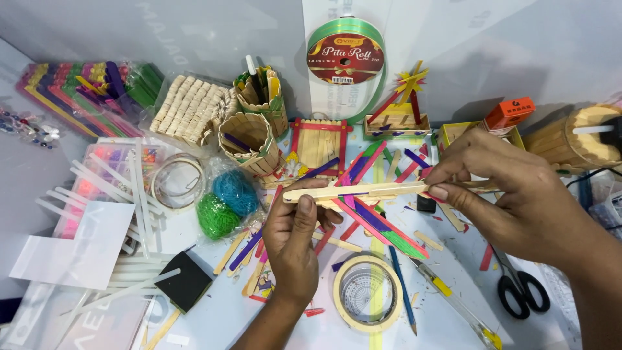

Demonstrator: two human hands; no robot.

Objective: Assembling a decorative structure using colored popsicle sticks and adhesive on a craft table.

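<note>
Both hands are holding one plain wooden craft stick point(353, 190) level above the counter point(214, 317); the left hand point(295, 236) is pinching its left end between thumb and fingers, and the right hand point(512, 188) is clamping its right end with fingertips pressed together; the hands are sitting well apart, joined only by the stick. Under the stick a bundle of coloured sticks point(376, 217) in purple, pink and green is fanning out, seemingly attached to it, though I cannot tell how; a roll of tape point(368, 293) is lying just below, with a blue pencil point(403, 288) crossing beside it; black scissors point(518, 285) are resting near the right wrist. Left of the left hand, bags of blue and green string point(223, 204) are lying beside a stick-built cup point(249, 141); a green ribbon spool point(345, 59) is standing at the back.
</note>
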